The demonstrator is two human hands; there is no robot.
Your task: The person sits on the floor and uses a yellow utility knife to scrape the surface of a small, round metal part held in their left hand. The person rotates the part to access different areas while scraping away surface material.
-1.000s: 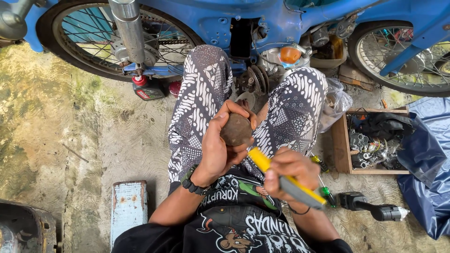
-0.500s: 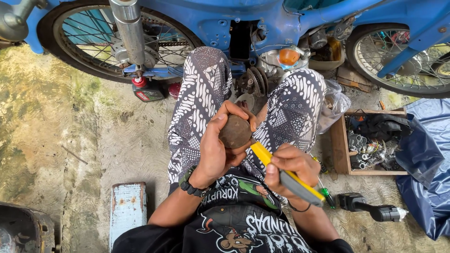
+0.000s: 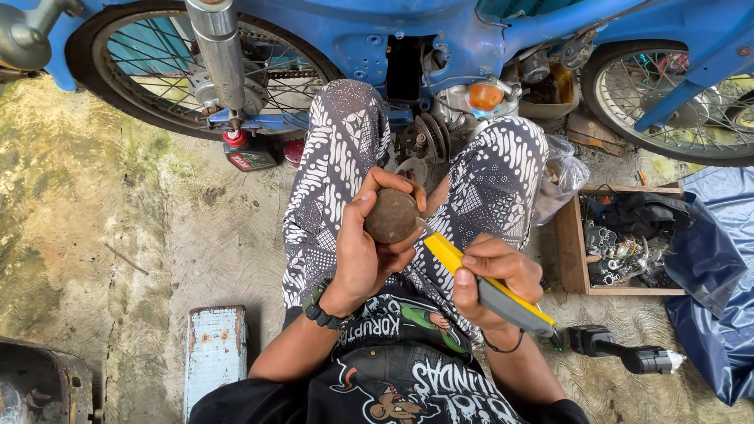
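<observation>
Head view shows the blue bike [image 3: 440,31] by your knees. Your left hand [image 3: 365,251] wraps tight around the round brown part [image 3: 391,216] over your lap. Your right hand [image 3: 491,279] grips the yellow knife [image 3: 487,289]. Scrape slowly, blade pointing away from your fingers.

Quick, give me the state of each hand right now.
Left hand: closed around a round brown part, held above the lap.
Right hand: closed on a yellow and grey cutter knife, its tip at the part.
</observation>
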